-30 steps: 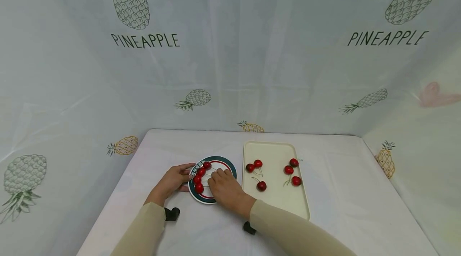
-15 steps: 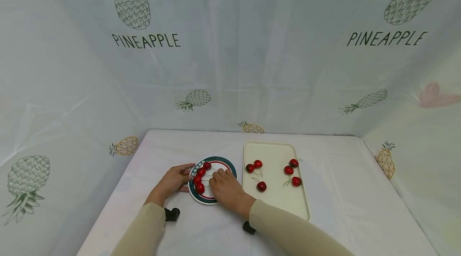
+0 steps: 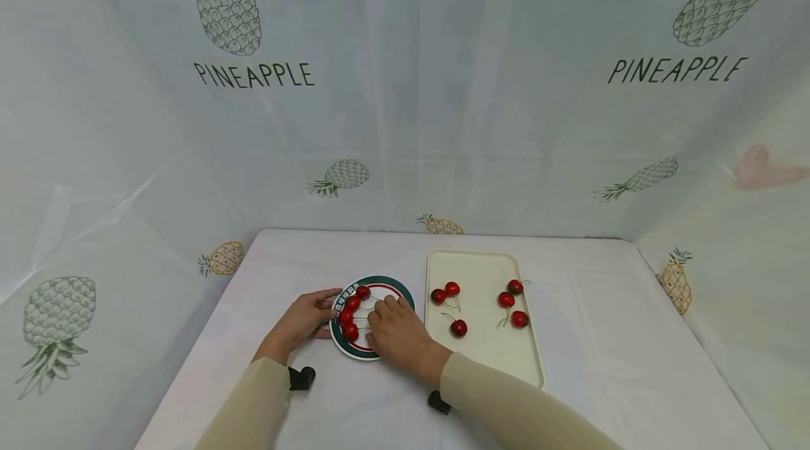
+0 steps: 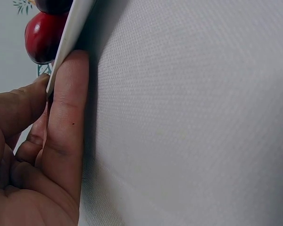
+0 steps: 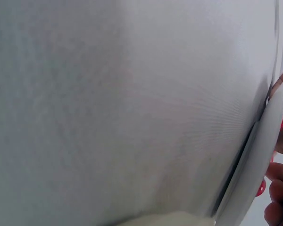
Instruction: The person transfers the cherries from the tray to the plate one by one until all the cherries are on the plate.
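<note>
A round plate [image 3: 380,279] with a dark green rim and a red inner ring lies on the table. Several red cherries [image 3: 350,332] line its left side, their stems pointing inward. My left hand [image 3: 304,314] grips the plate's left edge; in the left wrist view its thumb lies above the edge and a finger runs underneath, close to a dark red cherry [image 4: 45,37]. Over the right half of the plate, my right hand [image 3: 401,334] bends its fingers down near the stem ends. Its fingertips are hidden in the head view, and I cannot tell what they hold.
Just right of the plate is a cream rectangular tray [image 3: 493,351]. Cherries with stems lie in it, some at the left [image 3: 458,328] and others along the right side [image 3: 519,319]. A pineapple-print curtain [image 3: 405,119] hangs behind the white-covered table [image 3: 601,337].
Both hands stay at the plate, the left one still gripping its edge. My right hand's thumb now shows slightly lower, toward the front of the plate. The cherries stay in place.
</note>
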Action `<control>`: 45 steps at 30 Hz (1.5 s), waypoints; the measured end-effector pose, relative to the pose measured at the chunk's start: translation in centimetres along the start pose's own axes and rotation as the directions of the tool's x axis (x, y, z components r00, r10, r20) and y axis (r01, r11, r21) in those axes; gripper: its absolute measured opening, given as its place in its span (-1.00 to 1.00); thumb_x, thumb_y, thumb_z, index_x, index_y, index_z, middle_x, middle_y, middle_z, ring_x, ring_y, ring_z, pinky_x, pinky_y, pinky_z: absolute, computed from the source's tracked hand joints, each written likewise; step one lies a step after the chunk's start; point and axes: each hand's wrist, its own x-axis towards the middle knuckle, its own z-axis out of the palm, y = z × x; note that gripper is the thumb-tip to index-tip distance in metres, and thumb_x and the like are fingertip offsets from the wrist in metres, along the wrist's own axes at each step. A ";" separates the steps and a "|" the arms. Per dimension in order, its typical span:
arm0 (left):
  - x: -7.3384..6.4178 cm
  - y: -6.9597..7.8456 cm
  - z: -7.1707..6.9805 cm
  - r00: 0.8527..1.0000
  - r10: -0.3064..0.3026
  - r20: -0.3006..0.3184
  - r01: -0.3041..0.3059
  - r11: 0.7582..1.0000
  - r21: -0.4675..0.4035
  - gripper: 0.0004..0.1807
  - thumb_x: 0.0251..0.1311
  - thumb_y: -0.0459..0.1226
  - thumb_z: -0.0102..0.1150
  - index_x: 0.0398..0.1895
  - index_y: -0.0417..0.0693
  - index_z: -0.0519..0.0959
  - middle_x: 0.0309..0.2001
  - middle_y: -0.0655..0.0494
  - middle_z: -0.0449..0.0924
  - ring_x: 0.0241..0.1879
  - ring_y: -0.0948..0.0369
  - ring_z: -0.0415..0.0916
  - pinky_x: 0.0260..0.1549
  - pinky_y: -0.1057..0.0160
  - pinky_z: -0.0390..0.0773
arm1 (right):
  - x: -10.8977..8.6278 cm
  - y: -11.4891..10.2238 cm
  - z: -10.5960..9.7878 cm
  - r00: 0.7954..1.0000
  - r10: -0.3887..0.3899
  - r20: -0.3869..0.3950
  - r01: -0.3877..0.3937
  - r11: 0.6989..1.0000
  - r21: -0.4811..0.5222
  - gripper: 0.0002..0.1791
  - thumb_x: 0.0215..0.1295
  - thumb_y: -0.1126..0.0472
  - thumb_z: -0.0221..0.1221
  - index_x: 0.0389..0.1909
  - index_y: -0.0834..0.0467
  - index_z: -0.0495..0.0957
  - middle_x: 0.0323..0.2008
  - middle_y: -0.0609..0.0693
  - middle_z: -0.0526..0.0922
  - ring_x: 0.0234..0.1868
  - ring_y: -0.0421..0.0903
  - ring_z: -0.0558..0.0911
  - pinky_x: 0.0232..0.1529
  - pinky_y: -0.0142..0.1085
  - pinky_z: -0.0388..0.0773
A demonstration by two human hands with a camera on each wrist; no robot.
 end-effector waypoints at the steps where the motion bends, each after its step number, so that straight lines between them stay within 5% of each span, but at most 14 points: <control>1: 0.0 0.0 0.0 1.000 -0.001 0.000 0.001 1.000 0.001 -0.44 0.46 -0.38 0.20 0.50 0.05 0.49 0.23 -0.22 0.53 -0.20 0.14 0.68 -0.25 0.14 0.82 | -0.1 0.0 -0.1 1.000 0.003 -0.004 -0.003 1.000 0.003 -0.55 0.48 -0.18 0.24 0.10 0.07 0.67 -0.02 -0.04 0.67 0.04 -0.08 0.51 0.13 -0.22 0.58; 22: -0.2 0.2 0.1 1.000 -0.009 0.003 0.009 1.000 -0.001 -0.42 0.47 -0.39 0.19 0.52 0.05 0.46 0.24 -0.23 0.51 -0.21 0.13 0.66 -0.24 0.15 0.81 | -2.6 4.2 -1.9 0.987 0.110 -0.119 -0.112 0.994 -0.007 -0.69 0.45 -0.06 0.28 -0.18 0.14 0.63 -0.26 -0.02 0.57 -0.17 -0.05 0.44 -0.16 -0.24 0.44; 36: -0.2 0.6 0.3 0.999 -0.039 -0.018 0.039 0.999 -0.009 -0.41 0.46 -0.40 0.21 0.52 0.08 0.47 0.28 -0.25 0.50 -0.14 0.09 0.68 -0.23 0.17 0.81 | -6.8 10.0 -1.0 0.960 0.238 -0.145 -0.235 0.971 0.032 -0.74 0.35 0.07 0.37 -0.27 0.18 0.58 -0.37 0.03 0.48 -0.24 0.03 0.41 -0.24 -0.19 0.33; 45: -0.3 0.4 0.1 1.000 -0.020 -0.014 0.020 1.000 0.016 -0.42 0.47 -0.38 0.21 0.52 0.06 0.47 0.27 -0.24 0.51 -0.20 0.14 0.66 -0.25 0.17 0.81 | -9.2 11.6 -0.2 0.948 0.224 -0.225 -0.228 0.974 0.010 -0.64 0.25 0.06 0.43 -0.44 0.19 0.48 -0.45 0.04 0.43 -0.31 0.05 0.39 -0.32 -0.19 0.29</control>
